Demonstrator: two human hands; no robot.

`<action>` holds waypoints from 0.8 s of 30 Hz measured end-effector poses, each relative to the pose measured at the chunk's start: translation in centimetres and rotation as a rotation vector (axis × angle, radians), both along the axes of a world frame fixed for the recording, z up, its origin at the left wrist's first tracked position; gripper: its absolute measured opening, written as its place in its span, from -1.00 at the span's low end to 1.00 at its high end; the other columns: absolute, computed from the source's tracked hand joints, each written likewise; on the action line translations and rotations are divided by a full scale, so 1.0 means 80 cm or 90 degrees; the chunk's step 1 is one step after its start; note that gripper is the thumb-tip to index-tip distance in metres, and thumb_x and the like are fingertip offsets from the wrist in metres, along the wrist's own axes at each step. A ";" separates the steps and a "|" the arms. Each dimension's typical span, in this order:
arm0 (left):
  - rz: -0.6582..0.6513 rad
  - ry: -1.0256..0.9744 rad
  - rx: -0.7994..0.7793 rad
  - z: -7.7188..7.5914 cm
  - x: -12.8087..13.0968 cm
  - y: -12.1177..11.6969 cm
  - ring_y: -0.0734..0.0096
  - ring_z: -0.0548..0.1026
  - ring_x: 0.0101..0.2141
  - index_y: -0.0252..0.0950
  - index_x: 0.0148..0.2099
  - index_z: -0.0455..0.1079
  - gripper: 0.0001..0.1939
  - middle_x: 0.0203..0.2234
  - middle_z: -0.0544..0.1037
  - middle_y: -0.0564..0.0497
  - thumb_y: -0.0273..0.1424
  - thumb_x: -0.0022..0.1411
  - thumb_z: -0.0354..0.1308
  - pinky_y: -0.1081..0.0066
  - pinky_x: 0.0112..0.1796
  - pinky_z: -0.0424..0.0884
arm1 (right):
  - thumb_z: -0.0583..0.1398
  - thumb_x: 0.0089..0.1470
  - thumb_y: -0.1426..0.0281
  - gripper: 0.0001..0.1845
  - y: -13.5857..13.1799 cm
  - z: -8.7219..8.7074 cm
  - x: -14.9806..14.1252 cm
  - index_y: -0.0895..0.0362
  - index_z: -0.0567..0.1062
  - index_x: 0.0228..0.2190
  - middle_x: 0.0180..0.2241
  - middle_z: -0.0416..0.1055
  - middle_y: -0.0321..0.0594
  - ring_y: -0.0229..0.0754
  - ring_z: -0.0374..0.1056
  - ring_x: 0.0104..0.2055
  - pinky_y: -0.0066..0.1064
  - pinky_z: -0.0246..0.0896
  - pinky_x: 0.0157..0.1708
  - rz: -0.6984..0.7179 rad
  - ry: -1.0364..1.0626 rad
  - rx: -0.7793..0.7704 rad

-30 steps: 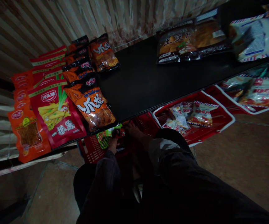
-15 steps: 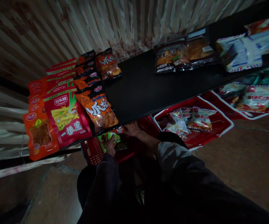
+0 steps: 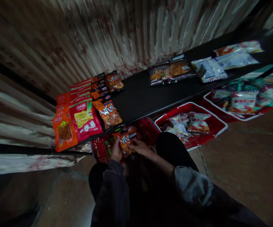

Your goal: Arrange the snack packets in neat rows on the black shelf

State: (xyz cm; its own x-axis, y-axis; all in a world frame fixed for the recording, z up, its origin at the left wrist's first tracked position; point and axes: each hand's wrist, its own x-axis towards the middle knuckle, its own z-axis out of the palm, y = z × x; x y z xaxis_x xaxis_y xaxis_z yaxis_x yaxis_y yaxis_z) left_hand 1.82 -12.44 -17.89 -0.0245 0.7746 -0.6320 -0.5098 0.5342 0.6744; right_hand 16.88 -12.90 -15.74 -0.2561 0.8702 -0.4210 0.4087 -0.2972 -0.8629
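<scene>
Low in front of me, above a red basket (image 3: 100, 152), an orange and black snack bag (image 3: 125, 145) is held with its printed face up. My left hand (image 3: 116, 152) grips its left edge, thumb on top. On the right edge, my right hand (image 3: 140, 147) closes its fingers over the bag. Behind it in the basket, part of another orange bag (image 3: 131, 130) shows, and a green packet (image 3: 108, 146) peeks out at the left. Matching orange and black bags (image 3: 108, 113) stand in a row on the black shelf (image 3: 136, 101) above.
Red packets (image 3: 84, 121) and orange packets (image 3: 65, 132) line the shelf's left end. Dark brown bags (image 3: 161, 75) and white bags (image 3: 209, 70) lie farther right. Two more red baskets, one nearer (image 3: 218, 132) and one beyond (image 3: 221, 117), hold snack bags under the shelf edge.
My hands were reaching into the basket by the green packet; now both hold an orange and black bag raised nearer to me. The view has shifted, so the shelf's left end appears farther right.
</scene>
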 end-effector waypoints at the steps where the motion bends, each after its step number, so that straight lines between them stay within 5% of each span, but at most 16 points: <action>1: 0.002 0.018 -0.002 0.005 0.000 -0.007 0.18 0.54 -0.22 -0.32 -0.16 0.41 -0.49 -0.24 0.57 -0.14 -0.03 -0.03 0.22 0.22 -0.21 0.47 | 0.22 -0.05 0.22 -0.67 -0.011 0.001 0.002 0.10 0.52 -0.22 -0.23 0.51 -0.18 -0.07 0.42 -0.17 -0.29 0.29 -0.14 0.001 0.013 -0.008; 5: 0.064 0.100 0.027 0.032 0.001 -0.029 0.25 0.56 -0.29 -0.33 -0.23 0.38 -0.55 -0.34 0.57 -0.09 -0.17 -0.13 0.32 0.27 -0.24 0.46 | 0.25 -0.06 0.17 -0.63 -0.030 0.018 0.009 0.09 0.51 -0.22 -0.22 0.52 -0.18 -0.07 0.42 -0.13 -0.28 0.31 -0.13 -0.057 0.134 -0.025; 9: 0.043 0.116 0.093 0.078 0.008 -0.048 0.24 0.56 -0.32 -0.32 -0.21 0.38 -0.54 -0.38 0.58 -0.05 -0.19 -0.15 0.33 0.26 -0.25 0.46 | 0.25 -0.07 0.12 -0.53 -0.025 0.056 0.008 0.10 0.45 -0.14 -0.15 0.49 -0.18 -0.13 0.40 -0.09 -0.33 0.32 -0.14 -0.177 0.287 0.014; 16: 0.015 0.123 0.176 0.164 0.018 -0.081 0.23 0.56 -0.31 -0.30 -0.19 0.39 -0.52 -0.37 0.59 -0.04 -0.19 -0.17 0.35 0.28 -0.25 0.45 | 0.36 -0.32 0.07 -0.53 -0.022 0.127 0.001 0.15 0.45 -0.45 -0.53 0.44 -0.35 -0.33 0.30 -0.55 -0.52 0.17 -0.56 -0.266 0.438 0.019; 24: -0.019 0.119 0.266 0.210 0.023 -0.099 0.20 0.54 -0.22 -0.31 -0.12 0.40 -0.46 -0.30 0.59 -0.06 -0.14 -0.13 0.34 0.28 -0.19 0.43 | 0.42 -0.43 0.20 -0.60 -0.019 0.189 0.010 0.16 0.41 -0.58 -0.61 0.37 -0.42 -0.37 0.22 -0.60 -0.52 0.11 -0.57 -0.299 0.504 0.056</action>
State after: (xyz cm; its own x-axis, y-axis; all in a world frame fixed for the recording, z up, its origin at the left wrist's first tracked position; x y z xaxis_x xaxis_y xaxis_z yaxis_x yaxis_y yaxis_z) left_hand 3.68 -20.33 -1.06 -0.0825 0.9640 -0.2526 -0.3477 0.2097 0.9139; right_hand 17.70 -14.40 -0.64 -0.0532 0.9782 -0.2007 -0.4557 -0.2026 -0.8668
